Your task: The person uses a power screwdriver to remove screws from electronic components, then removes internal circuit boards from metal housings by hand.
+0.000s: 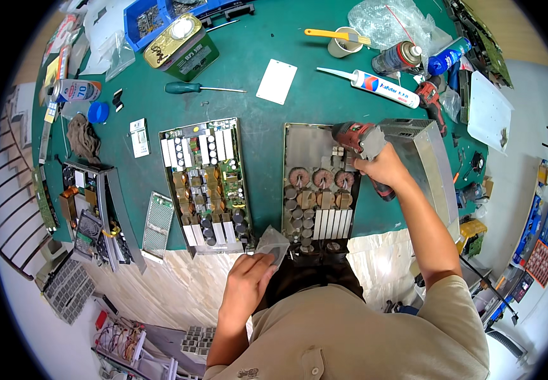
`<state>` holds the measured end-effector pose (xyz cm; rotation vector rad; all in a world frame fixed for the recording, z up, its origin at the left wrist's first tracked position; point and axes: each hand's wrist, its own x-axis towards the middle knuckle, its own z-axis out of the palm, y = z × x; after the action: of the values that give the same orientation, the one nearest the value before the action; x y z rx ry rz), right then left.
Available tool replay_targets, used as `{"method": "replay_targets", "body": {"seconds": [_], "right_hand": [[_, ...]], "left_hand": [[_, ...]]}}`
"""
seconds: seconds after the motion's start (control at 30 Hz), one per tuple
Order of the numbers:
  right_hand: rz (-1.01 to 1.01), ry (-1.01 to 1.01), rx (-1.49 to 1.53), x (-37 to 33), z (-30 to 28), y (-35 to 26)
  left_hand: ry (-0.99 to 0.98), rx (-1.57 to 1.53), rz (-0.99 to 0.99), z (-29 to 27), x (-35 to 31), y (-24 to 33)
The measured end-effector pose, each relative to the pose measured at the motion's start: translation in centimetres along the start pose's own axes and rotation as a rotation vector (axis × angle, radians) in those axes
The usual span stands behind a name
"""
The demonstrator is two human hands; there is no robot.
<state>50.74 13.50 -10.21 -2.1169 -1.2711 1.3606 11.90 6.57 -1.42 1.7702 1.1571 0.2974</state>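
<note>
Over the upper right of an open power module (305, 147) on the green workbench (261, 171), gripping a cordless drill (350, 136) in the right hand (378, 166), with fingers curled round its handle. Pinching a clear plastic bag (276, 239) between thumb and fingers of the left hand (247, 278), beside the module's near end. Probably at a screw-driving step; with the drill's tip hidden, cannot tell if fastening or loosening. Next, likely needs square seating, clear of the toroidal coils (322, 178).

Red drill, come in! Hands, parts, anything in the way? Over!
Right hand gripping red drill over far end of right circuit unit. Left hand pinching plastic bag beside its near end. Grey metal casing close on right.
</note>
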Motion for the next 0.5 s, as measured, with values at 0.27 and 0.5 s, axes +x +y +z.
{"method": "replay_targets", "body": {"seconds": [0.27,0.5], "right_hand": [[-0.136,-0.03,-0.468,2.4,-1.1,-3.0],[-0.084,-0.072,-0.482,3.2,-0.9,-5.0]], "left_hand": [[0.012,-0.001,0.008,-0.3,0.1,0.0],[0.046,-0.046,0.046,0.0,0.6,-0.1]]}}
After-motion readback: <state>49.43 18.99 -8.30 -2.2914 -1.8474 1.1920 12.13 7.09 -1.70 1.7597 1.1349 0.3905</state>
